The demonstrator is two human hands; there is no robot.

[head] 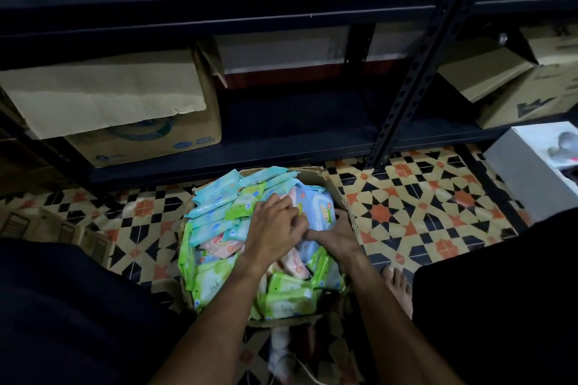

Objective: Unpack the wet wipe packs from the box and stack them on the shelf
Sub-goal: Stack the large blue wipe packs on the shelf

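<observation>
An open cardboard box stands on the tiled floor in front of me, filled with several wet wipe packs in blue, green and pink wrappers. Both hands are inside it. My left hand lies on top of a bundle of blue packs, fingers curled over their near edge. My right hand grips the same bundle from the right side and below, thumb meeting the left fingers. The dark metal shelf runs just beyond the box, its lowest board bare in the middle.
A brown carton with a hanging flap sits on the lower shelf at left. More cartons stand at right behind the perforated upright. A white box rests on the floor at right. My bare foot is beside the box.
</observation>
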